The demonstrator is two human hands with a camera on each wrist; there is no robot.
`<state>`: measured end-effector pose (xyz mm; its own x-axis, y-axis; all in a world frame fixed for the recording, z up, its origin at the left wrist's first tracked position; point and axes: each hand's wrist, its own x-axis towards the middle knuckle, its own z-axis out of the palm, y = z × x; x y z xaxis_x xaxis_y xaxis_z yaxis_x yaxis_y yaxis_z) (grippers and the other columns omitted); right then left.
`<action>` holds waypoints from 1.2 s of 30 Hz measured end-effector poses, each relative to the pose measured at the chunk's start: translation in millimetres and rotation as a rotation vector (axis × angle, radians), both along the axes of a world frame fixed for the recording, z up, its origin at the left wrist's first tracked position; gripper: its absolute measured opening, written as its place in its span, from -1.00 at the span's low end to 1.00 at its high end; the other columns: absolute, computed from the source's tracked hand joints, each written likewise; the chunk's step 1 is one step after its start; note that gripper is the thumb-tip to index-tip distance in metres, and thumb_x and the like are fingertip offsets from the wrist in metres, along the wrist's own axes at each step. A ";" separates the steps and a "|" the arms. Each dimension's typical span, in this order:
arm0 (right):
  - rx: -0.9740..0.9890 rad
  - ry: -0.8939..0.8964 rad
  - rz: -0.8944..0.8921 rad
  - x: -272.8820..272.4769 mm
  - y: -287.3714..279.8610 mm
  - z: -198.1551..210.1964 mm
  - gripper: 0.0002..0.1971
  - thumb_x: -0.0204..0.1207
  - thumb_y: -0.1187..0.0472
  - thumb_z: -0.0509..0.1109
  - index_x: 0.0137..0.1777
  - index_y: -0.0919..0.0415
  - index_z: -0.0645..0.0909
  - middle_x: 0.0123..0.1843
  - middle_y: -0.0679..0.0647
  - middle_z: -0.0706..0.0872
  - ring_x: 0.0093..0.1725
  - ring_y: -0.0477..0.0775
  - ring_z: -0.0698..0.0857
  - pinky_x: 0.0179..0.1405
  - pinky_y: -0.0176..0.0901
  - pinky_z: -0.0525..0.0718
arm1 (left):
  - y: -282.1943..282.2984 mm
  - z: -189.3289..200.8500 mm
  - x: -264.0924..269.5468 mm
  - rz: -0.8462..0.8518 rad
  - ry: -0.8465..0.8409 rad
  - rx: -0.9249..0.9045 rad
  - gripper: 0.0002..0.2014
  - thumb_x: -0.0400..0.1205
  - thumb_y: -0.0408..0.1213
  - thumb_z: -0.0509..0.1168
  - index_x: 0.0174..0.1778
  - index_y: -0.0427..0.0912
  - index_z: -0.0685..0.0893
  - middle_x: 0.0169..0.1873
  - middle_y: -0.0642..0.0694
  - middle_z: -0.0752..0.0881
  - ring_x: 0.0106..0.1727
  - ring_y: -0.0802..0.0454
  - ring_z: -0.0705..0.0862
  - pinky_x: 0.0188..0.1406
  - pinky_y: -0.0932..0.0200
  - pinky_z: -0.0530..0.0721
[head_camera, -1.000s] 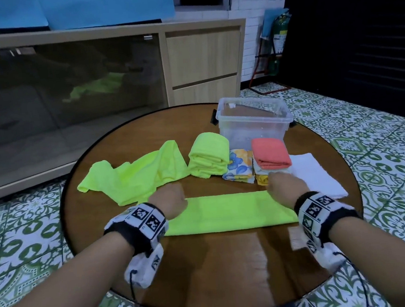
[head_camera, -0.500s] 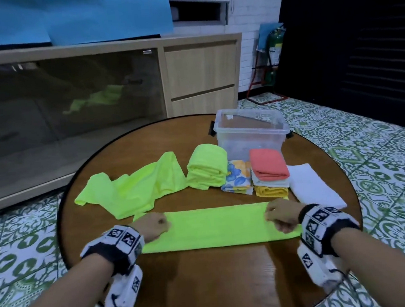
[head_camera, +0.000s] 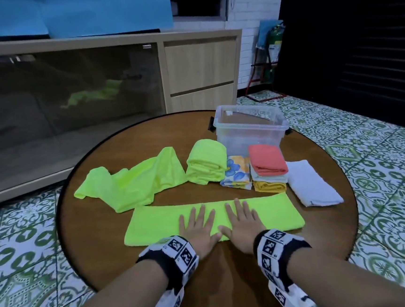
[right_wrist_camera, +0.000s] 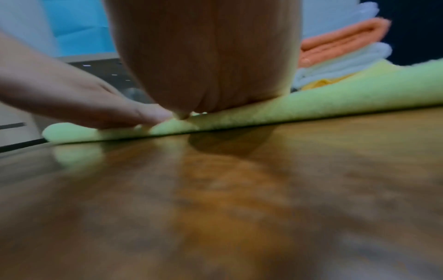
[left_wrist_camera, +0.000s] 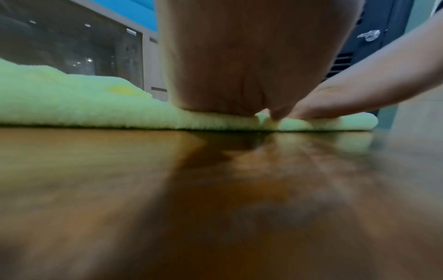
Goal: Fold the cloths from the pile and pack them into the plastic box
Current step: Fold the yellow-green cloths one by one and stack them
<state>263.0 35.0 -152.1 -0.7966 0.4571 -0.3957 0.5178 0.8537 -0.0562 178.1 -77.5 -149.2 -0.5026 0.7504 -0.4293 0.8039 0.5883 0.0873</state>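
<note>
Both hands lie flat, side by side, on the middle of a long green strip point(head_camera: 212, 219) of folded cloth at the near part of the round wooden surface point(head_camera: 113, 158). The left hand point(head_camera: 199, 229) and right hand point(head_camera: 243, 224) have straight, slightly spread fingers point(head_camera: 203, 210) pressing down, thumbs nearly touching; they grip nothing. The palms cover the strip's middle, so any crease there is hidden.

In the left wrist view the palm point(left_wrist_camera: 244, 62) fills the top and hides its own fingers; only the heel on the fuzzy cloth edge point(left_wrist_camera: 79, 109) shows, with the other hand point(left_wrist_camera: 354, 98) beside it. The right wrist view is much the same (blurred, the wood a smear), with the strip's edge point(right_wrist_camera: 335, 106) running off the right border.

Behind the strip, well apart from the hands, sit a loose green cloth point(head_camera: 135, 183), a green roll point(head_camera: 207, 164), a flowered cloth point(head_camera: 236, 175) partly tucked between its neighbours, and a stack with a coral cloth point(head_camera: 267, 160) on top, a pale layer under it and a yellow one point(head_camera: 269, 187) at the bottom. A white cloth point(head_camera: 310, 183) lies to the right. The clear box point(head_camera: 250, 127) stands open behind the stack; its near wall is partly hidden by the piles, and no cloth can be made out inside.
</note>
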 end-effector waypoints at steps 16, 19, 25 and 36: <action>-0.037 -0.065 -0.058 46.0 65.6 13.3 0.02 0.27 -0.51 -0.53 0.63 0.15 -0.42 0.64 0.13 -0.46 0.64 0.16 -0.38 0.62 0.04 -0.26 | -61.2 -1.1 -73.8 0.144 -0.011 -0.075 -0.30 0.70 0.19 -0.25 0.61 -0.08 -0.39 0.59 -0.13 -0.43 0.63 -0.09 -0.38 0.59 -0.13 -0.29; -0.027 -0.113 -0.047 51.1 79.2 14.5 0.39 -0.24 -0.65 -0.75 0.63 0.14 -0.43 0.64 0.10 -0.47 0.64 0.14 -0.37 0.63 0.04 -0.24 | -69.8 -1.1 -83.3 0.146 -0.006 -0.092 -0.29 0.70 0.19 -0.24 0.61 -0.10 -0.39 0.59 -0.17 -0.43 0.63 -0.11 -0.37 0.61 -0.07 -0.27; 0.052 -0.173 -0.172 65.1 97.4 22.6 -0.22 0.64 -0.29 -0.21 0.65 0.20 -0.35 0.68 0.13 -0.37 0.67 0.15 -0.28 0.64 0.06 -0.19 | -76.4 8.1 -91.3 0.249 0.032 -0.185 -0.23 0.66 0.28 -0.24 0.62 -0.10 -0.36 0.61 -0.16 -0.38 0.65 -0.10 -0.32 0.61 -0.09 -0.23; -0.011 -0.098 0.080 -11.7 8.5 14.4 -0.30 0.68 -0.20 -0.22 0.66 0.17 -0.34 0.67 0.17 -0.38 0.66 0.20 -0.30 0.64 0.11 -0.15 | 22.7 13.4 0.8 0.034 -0.039 0.009 -0.36 0.76 0.06 -0.19 0.64 -0.12 -0.33 0.62 -0.16 -0.35 0.65 -0.15 -0.32 0.62 -0.13 -0.21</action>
<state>251.3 43.5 -137.7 -0.7875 0.3893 -0.4779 0.4518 0.8920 -0.0179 178.9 -54.8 -135.9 -0.5112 0.7371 -0.4420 0.7791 0.6145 0.1238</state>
